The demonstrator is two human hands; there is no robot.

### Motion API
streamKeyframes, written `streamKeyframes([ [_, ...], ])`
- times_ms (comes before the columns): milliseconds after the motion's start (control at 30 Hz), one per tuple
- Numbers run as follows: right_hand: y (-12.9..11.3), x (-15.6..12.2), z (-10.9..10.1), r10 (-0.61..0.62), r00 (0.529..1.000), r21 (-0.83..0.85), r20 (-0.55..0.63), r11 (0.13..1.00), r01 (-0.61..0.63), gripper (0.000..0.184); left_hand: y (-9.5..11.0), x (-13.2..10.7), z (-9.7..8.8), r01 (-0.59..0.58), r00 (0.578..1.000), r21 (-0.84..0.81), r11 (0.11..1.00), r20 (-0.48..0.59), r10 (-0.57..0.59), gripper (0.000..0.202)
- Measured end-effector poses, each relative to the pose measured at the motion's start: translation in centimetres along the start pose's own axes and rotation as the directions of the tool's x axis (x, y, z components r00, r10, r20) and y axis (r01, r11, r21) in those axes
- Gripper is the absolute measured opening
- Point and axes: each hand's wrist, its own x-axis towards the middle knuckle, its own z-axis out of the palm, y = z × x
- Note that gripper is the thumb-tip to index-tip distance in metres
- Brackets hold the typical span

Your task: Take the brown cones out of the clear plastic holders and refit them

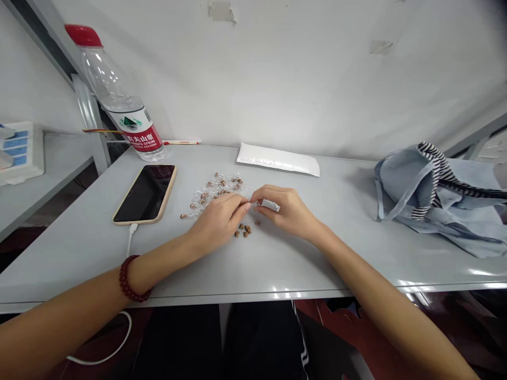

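Note:
My left hand and my right hand meet over the middle of the table, fingertips pinched. Between them is a small piece of clear plastic wrapper, gripped from both sides. What lies inside the wrapper, if anything, is hidden by my fingers. Just below my fingertips several small brown lumps lie loose on the tabletop. Behind my left hand spreads a pile of similar brown pieces in clear twisted wrappers, partly covered by that hand. A dark red bead bracelet circles my left wrist.
A phone with a white cable lies left on the grey table. Behind it a red-capped water bottle stands by the wall. A flat white packet lies at the back. A light blue cloth bag sits right.

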Motion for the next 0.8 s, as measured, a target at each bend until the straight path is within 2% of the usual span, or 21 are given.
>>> streamKeyframes([
  [133,0.3,0.0,0.5,-0.068,0.996,-0.133,0.065,0.988,0.076,0.022,-0.2,-0.1,0.2,-0.078,0.997,0.028,0.997,0.018,0.077,0.027],
  [300,1.2,0.0,0.3,-0.087,0.991,-0.307,0.106,0.945,0.116,0.030,-0.3,-0.2,0.2,-0.070,0.997,0.075,0.995,0.023,0.069,0.028],
  [467,1.7,-0.3,-1.4,0.020,1.000,-0.194,-0.021,0.981,-0.024,0.023,-0.2,-0.1,0.0,-0.024,0.999,0.000,1.000,-0.040,0.024,0.027],
  [533,1.3,-0.3,-1.6,0.041,0.999,-0.139,-0.035,0.989,-0.046,0.022,-0.2,0.0,0.0,-0.005,0.999,-0.029,1.000,-0.034,0.003,0.021],
  [700,-0.3,-0.3,-0.5,-0.023,0.998,-0.023,0.055,0.999,0.024,0.022,-0.3,-0.2,0.1,-0.148,0.989,-0.015,0.989,-0.004,0.148,0.015],
  [800,-0.7,-0.4,-0.2,-0.039,0.994,-0.056,0.099,0.997,0.045,0.023,-0.3,-0.3,0.1,-0.210,0.978,0.012,0.978,0.022,0.209,0.022],
])
